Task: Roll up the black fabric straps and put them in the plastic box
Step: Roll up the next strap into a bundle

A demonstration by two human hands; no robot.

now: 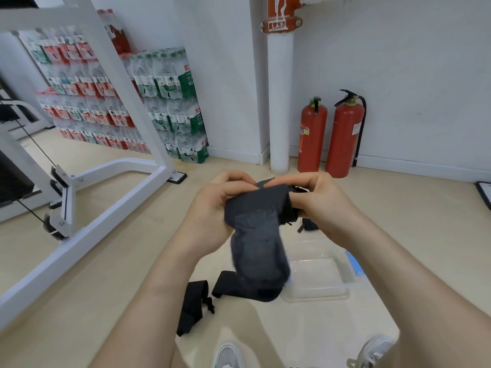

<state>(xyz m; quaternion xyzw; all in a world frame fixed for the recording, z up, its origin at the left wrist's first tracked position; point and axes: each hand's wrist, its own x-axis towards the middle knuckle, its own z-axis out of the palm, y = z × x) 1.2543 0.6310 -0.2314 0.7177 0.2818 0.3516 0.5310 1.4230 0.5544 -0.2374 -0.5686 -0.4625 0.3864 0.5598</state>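
A wide black fabric strap (259, 227) hangs in front of me at chest height, its free end dangling down, blurred. My left hand (212, 205) grips its upper left edge with curled fingers. My right hand (316, 200) pinches its upper right end, where a small roll sits. On the floor below lie two more black straps: one (192, 304) with a buckle to the left, another (231, 284) partly hidden behind the hanging one. The clear plastic box (318, 293) stands on the floor to the right of them; a small black piece (308, 224) lies beyond it.
A white metal gym frame (111, 197) fills the left. Stacked packs of bottled water (170, 102) line the far wall. Two red fire extinguishers (329, 134) stand beside a white pipe (279, 102). My shoes (374, 349) show at the bottom edge.
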